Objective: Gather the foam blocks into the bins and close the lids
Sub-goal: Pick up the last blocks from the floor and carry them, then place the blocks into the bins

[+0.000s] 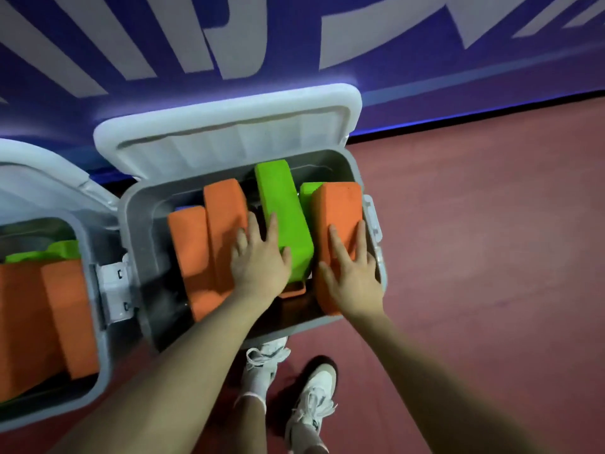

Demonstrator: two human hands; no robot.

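Observation:
A grey bin (137, 231) stands open in the middle, its white lid (229, 132) tipped back against the wall. Orange foam blocks (216, 231) and a tall green foam block (284, 211) stand on end inside and stick up above the rim. My left hand (258, 260) lies flat with spread fingers across an orange block and the green block. My right hand (352, 270) presses flat on another orange block (337, 204) at the bin's right end. A second green block (306, 191) shows behind it.
A second open grey bin (95, 348) at the left holds orange blocks (42, 316) and a green block (49, 253). White latches (114, 290) sit between the bins. A blue wall (294, 44) runs behind. Red floor (491, 240) spreads right; my shoes (311, 394) stand below.

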